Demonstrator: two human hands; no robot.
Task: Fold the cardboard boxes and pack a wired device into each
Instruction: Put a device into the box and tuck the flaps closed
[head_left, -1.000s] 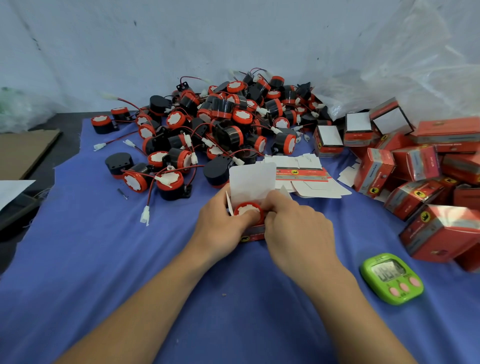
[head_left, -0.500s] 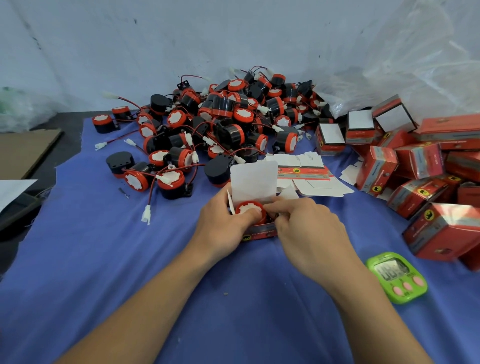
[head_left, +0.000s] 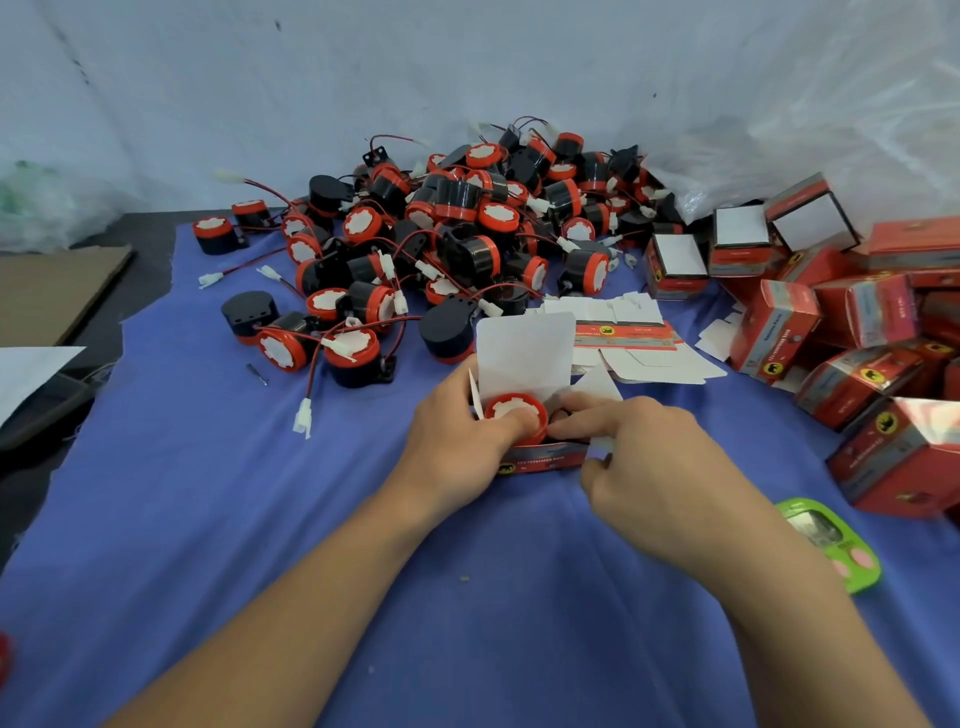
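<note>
Over on the far left a crumpled plastic bag (head_left: 36, 208) with something green inside slumps against the pale wall (head_left: 311, 67). Nearer, a brown cardboard sheet (head_left: 57, 291) and a white sheet of paper (head_left: 28, 371) lie on the dark tabletop (head_left: 148, 280), which shows only along the left side. The rest is covered by a blue cloth (head_left: 234, 545) with a ragged left edge. On the cloth's far half sits a heap of black-and-red devices (head_left: 457, 228) tangled in red wires, with a few strays spilling left and 1 white connector (head_left: 303, 415) trailing nearer on its wire.

In the middle, just near of the heap, the open box (head_left: 540, 458) stands on the cloth with its white lid flap (head_left: 524, 353) upright. The wired device (head_left: 514, 399) sits inside it, red rim and white face up. The left hand (head_left: 457, 447) wraps the box's left side, its thumb pressing down on the device's face. The right hand (head_left: 660, 467) holds the box's right end, forefinger laid along the top beside the device, thumb curled at the front corner.

Just beyond the right hand lie flat unfolded blanks (head_left: 639, 343). Further right, red closed boxes (head_left: 857, 322) are piled loosely, some tipped on edge. A green timer (head_left: 836, 540) lies beside the right forearm, partly hidden by it. Clear plastic sheeting (head_left: 831, 104) drapes the far right wall.
</note>
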